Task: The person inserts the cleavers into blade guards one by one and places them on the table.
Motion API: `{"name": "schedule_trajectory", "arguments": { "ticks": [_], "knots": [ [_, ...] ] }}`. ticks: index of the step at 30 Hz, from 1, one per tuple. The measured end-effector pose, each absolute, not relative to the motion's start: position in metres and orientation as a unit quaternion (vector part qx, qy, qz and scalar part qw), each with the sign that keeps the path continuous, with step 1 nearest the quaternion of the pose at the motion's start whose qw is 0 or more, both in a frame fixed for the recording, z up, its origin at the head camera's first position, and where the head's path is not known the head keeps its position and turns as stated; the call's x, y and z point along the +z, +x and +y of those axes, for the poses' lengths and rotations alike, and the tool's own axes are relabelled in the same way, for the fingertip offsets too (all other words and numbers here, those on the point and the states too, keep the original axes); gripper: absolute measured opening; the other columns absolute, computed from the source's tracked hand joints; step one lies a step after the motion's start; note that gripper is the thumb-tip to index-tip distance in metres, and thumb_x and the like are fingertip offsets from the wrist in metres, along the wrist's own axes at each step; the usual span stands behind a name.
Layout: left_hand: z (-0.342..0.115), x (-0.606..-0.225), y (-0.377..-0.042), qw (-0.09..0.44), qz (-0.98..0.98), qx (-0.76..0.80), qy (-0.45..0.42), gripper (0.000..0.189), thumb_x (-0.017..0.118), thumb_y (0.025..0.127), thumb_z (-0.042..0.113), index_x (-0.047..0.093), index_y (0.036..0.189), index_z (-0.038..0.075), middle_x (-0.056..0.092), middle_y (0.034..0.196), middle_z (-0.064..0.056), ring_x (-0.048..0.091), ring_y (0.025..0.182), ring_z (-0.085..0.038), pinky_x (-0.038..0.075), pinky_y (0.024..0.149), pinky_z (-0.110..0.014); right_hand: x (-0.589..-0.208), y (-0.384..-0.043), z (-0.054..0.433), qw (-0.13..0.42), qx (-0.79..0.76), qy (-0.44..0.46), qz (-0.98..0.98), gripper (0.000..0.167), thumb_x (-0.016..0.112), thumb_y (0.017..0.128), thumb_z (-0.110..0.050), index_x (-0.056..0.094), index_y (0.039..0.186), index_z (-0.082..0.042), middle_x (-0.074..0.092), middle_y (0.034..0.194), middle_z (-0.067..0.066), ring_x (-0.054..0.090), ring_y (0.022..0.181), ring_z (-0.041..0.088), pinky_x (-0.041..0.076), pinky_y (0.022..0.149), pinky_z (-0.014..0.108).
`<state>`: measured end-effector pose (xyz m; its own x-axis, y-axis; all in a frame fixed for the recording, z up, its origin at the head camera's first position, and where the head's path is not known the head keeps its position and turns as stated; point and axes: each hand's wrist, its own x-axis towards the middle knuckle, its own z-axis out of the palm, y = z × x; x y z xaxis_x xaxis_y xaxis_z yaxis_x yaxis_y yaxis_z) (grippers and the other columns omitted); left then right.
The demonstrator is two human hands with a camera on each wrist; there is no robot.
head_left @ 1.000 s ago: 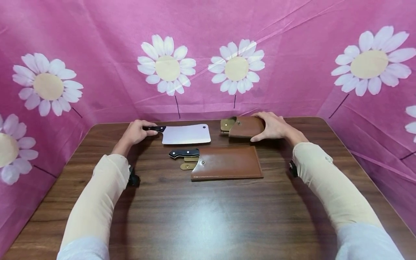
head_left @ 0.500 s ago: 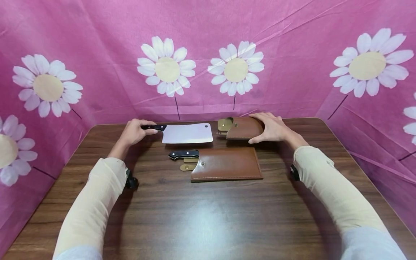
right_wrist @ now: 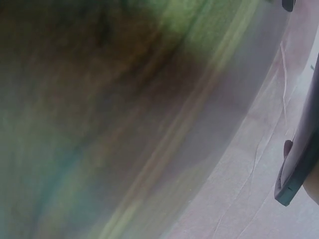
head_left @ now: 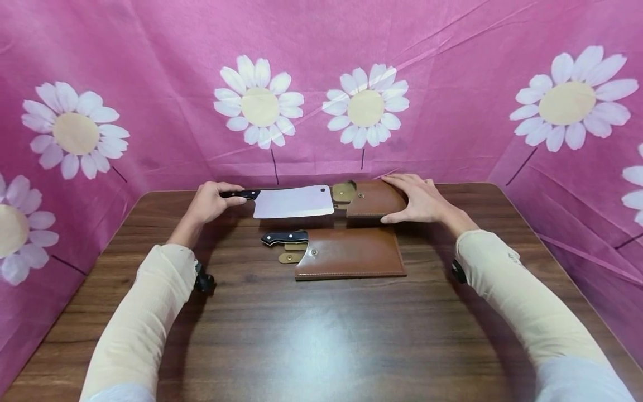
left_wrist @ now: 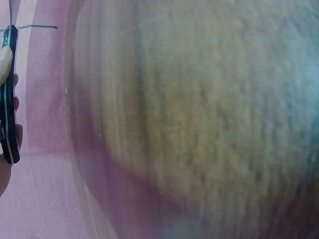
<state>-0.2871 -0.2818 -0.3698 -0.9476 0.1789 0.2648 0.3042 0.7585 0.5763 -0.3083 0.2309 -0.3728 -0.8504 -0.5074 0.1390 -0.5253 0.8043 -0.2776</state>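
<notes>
My left hand [head_left: 208,202] pinches the black handle of a cleaver [head_left: 293,202], whose broad silvery blade points right with a hole near its far corner. In the left wrist view the cleaver's handle [left_wrist: 10,99] shows at the left edge, a thumb over it. A brown leather sheath [head_left: 374,202] is gripped at its right end by my right hand [head_left: 419,200], thumb on the near side. Its mouth, with a tan snap strap [head_left: 344,192], faces the blade; the blade's end is right at the strap. Shadows show below both things. In the right wrist view, part of the sheath [right_wrist: 299,167] appears.
Nearer to me, a second brown sheath [head_left: 354,254] lies flat on the wooden table [head_left: 251,335]. A black riveted handle [head_left: 284,239] sticks out of its left end beside tan straps. Pink daisy-printed cloth [head_left: 311,162] hangs behind the table and at both sides.
The cleaver has risen a little and moved right, and the sheath in my right hand has shifted slightly left, so the gap between them has closed. The second sheath has stayed put.
</notes>
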Motion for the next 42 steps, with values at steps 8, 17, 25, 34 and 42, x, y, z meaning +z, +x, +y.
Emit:
{"name": "schedule_trajectory", "arguments": {
  "ticks": [8, 17, 25, 34, 42],
  "knots": [
    [-0.275, -0.368, -0.287, 0.108, -0.930, -0.324, -0.139, 0.027, 0.085, 0.084, 0.014, 0.079, 0.108, 0.004, 0.075, 0.107, -0.017, 0.067, 0.100, -0.031, 0.046, 0.085, -0.042, -0.373, -0.304, 0.225, 0.027, 0.139, 0.287, -0.948, 0.114, 0.078, 0.067, -0.075, 0.039, 0.157, -0.016, 0.039, 0.158, 0.010, 0.032, 0.142, 0.033, 0.030, 0.092, 0.053],
    [-0.272, -0.369, -0.289, 0.110, -0.929, -0.323, -0.143, 0.026, 0.086, 0.083, 0.014, 0.080, 0.107, 0.005, 0.075, 0.106, -0.015, 0.068, 0.101, -0.029, 0.047, 0.085, -0.042, -0.373, -0.300, 0.219, 0.040, 0.110, 0.311, -0.943, 0.116, 0.075, 0.067, -0.079, 0.040, 0.156, -0.014, 0.039, 0.158, 0.010, 0.035, 0.140, 0.033, 0.030, 0.088, 0.052],
    [-0.265, -0.367, -0.287, 0.100, -0.925, -0.333, -0.151, 0.028, 0.085, 0.084, 0.019, 0.080, 0.107, 0.005, 0.075, 0.107, -0.016, 0.068, 0.104, -0.030, 0.049, 0.089, -0.047, -0.376, -0.297, 0.214, 0.044, 0.112, 0.313, -0.942, 0.114, 0.073, 0.069, -0.079, 0.040, 0.156, -0.014, 0.038, 0.159, 0.010, 0.035, 0.141, 0.033, 0.030, 0.090, 0.052],
    [-0.256, -0.363, -0.287, 0.096, -0.927, -0.335, -0.139, 0.029, 0.087, 0.082, 0.018, 0.080, 0.108, 0.006, 0.075, 0.107, -0.015, 0.068, 0.100, -0.027, 0.048, 0.084, -0.039, -0.375, -0.293, 0.208, 0.049, 0.112, 0.318, -0.940, 0.114, 0.073, 0.069, -0.080, 0.040, 0.156, -0.014, 0.038, 0.159, 0.009, 0.035, 0.140, 0.032, 0.030, 0.090, 0.053],
    [-0.247, -0.361, -0.287, 0.087, -0.925, -0.342, -0.142, 0.031, 0.088, 0.081, 0.021, 0.081, 0.107, 0.009, 0.076, 0.104, -0.013, 0.067, 0.095, -0.025, 0.047, 0.080, -0.036, -0.375, -0.287, 0.203, 0.058, 0.116, 0.323, -0.937, 0.115, 0.072, 0.068, -0.082, 0.041, 0.156, -0.015, 0.039, 0.158, 0.009, 0.037, 0.138, 0.032, 0.030, 0.088, 0.052]
  ]
}}
